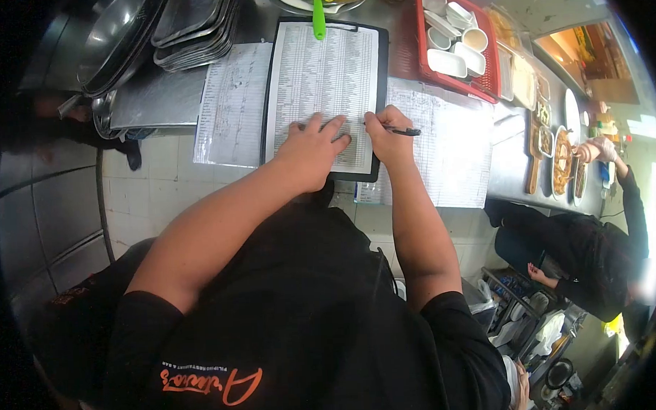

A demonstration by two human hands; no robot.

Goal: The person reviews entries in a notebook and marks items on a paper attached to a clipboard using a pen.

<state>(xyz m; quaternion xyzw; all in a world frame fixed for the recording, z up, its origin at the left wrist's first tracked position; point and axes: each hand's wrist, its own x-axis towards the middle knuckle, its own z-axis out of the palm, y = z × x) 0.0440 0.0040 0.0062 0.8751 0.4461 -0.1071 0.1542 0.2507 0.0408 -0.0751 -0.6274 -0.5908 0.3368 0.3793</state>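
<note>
A black clipboard (385,65) holding a printed list (328,75) lies at the edge of the steel counter. My left hand (311,149) rests on the lower part of the list with its fingers spread. At the clipboard's right edge, my right hand (390,134) is closed around a dark pen (406,132), whose rear end points right. Sheets in clear covers lie on both sides, one on the left (230,100) and others on the right (449,146). A green handle (318,17) overlaps the top of the clipboard.
Stacked metal trays (196,36) and pans (116,46) stand at the upper left. A red basket (492,76) holds several white dishes. At the right, a person in black (597,257) reaches over the counter beside plated food (560,161). Shelving (519,296) stands below.
</note>
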